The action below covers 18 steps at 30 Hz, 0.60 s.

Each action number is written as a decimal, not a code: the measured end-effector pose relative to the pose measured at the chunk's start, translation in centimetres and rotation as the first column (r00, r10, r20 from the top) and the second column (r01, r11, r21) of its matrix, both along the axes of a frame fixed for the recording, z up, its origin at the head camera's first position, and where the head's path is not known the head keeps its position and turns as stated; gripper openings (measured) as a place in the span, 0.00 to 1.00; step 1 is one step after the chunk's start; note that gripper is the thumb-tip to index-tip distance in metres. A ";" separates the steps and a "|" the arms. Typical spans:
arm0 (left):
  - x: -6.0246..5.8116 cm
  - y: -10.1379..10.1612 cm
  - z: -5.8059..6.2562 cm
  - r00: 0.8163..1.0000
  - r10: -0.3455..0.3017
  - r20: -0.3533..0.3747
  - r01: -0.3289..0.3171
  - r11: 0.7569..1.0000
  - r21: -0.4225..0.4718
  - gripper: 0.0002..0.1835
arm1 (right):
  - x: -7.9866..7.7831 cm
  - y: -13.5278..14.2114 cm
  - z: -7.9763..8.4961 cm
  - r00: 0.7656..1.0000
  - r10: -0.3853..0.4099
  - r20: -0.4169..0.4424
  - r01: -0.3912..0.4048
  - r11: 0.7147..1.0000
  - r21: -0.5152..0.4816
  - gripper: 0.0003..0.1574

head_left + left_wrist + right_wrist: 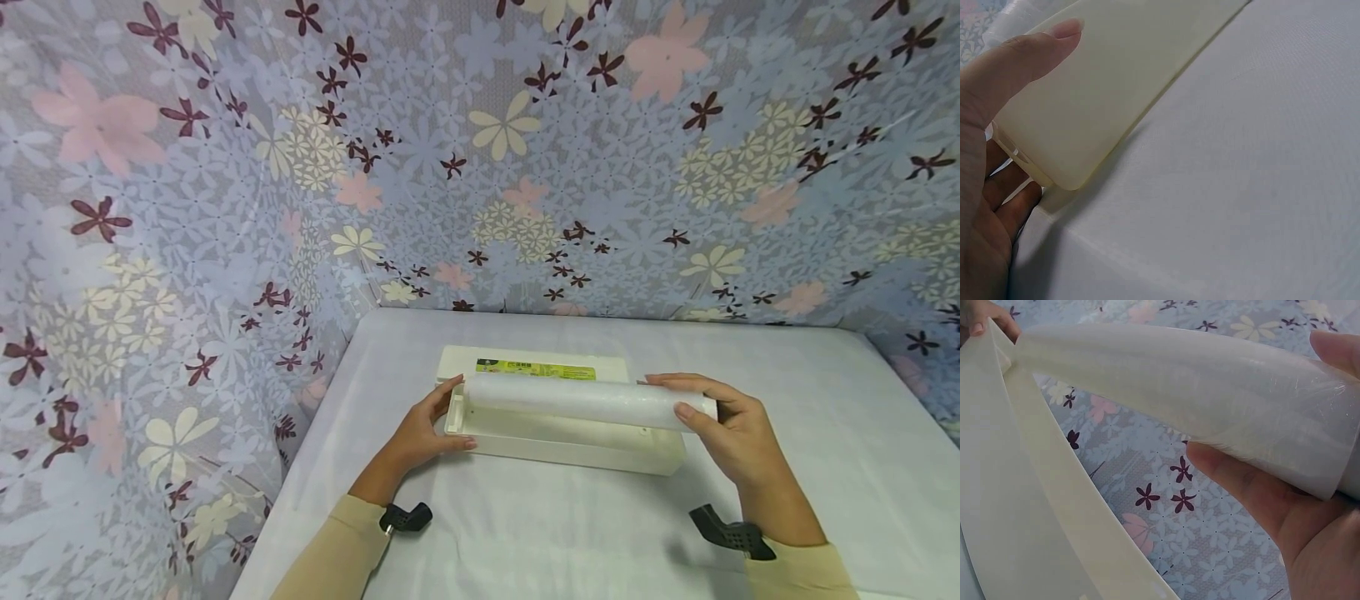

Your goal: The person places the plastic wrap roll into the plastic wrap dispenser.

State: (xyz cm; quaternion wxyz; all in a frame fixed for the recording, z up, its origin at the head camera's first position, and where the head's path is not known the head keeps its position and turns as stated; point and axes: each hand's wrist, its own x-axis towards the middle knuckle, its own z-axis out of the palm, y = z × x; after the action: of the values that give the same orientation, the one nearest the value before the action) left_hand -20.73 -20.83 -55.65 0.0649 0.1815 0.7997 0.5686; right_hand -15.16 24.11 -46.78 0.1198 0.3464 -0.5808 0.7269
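Note:
A roll of clear plastic wrap [570, 402] is held at its right end by my right hand [735, 429], thumb in front and fingers behind. Its left end reaches down near the left end of a cream dispenser box [577, 454], while its right end is raised above the box in the right wrist view. My left hand [426, 432] grips the box's left end. In the left wrist view the thumb [1035, 56] lies on the box's front wall and the fingers curl at its end. Behind the trough stands the box's lid [459, 363] with a green-yellow label [536, 369], partly hidden by the roll.
A white cloth [562, 533] covers the table under the box. Flower-patterned curtains [420, 167] hang behind the table and along its left side. Black straps with mounts [731, 533] sit on both wrists.

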 end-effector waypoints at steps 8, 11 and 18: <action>-0.1 0.0 -0.1 1.000 0.003 0.014 -0.003 1.000 0.016 0.59 | -0.2 -0.4 -0.3 0.999 0.038 -0.020 -0.038 0.999 -0.014 0.20; 0.0 0.0 0.0 1.000 0.004 0.015 -0.004 1.000 0.013 0.59 | -0.3 -0.5 -0.4 0.999 0.038 -0.015 -0.038 0.999 -0.014 0.20; 0.0 0.0 0.2 1.000 0.001 0.005 -0.001 1.000 0.018 0.59 | -0.4 -0.6 -0.7 0.997 0.071 -0.013 -0.072 0.997 -0.022 0.20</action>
State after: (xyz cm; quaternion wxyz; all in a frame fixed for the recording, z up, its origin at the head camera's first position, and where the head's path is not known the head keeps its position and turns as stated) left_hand -20.72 -20.82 -55.44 0.0650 0.1802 0.7943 0.5765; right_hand -15.58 23.47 -47.43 0.1013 0.3701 -0.5590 0.7351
